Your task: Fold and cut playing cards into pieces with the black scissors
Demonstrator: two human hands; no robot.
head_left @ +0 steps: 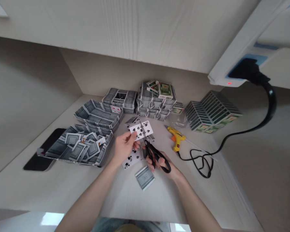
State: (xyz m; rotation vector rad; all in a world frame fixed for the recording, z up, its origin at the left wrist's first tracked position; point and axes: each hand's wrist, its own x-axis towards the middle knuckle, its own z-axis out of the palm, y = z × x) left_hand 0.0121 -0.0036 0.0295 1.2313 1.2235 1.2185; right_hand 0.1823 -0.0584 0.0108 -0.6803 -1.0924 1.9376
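Between thumb and fingers, my left hand [124,144] pinches a playing card [136,130], a spade card, held above the table. My right hand [163,164] grips black-handled scissors [157,154], whose blades reach to the card; a line runs across the card there, splitting off its right part. Below my hands lie more spade cards [132,158], partly covered by my fingers. Nearer to me a card piece [145,178] rests face down, its grey patterned back showing. Other cards [133,120] lie behind the held one.
At left, an open box made of cards [103,158] holds loose cards, over a black phone [40,162]. Behind are another open card box [99,112] and closed ones [154,96]. To the right are a yellow glue gun [176,137], its black cord [222,145] and stacked card packs [212,111].
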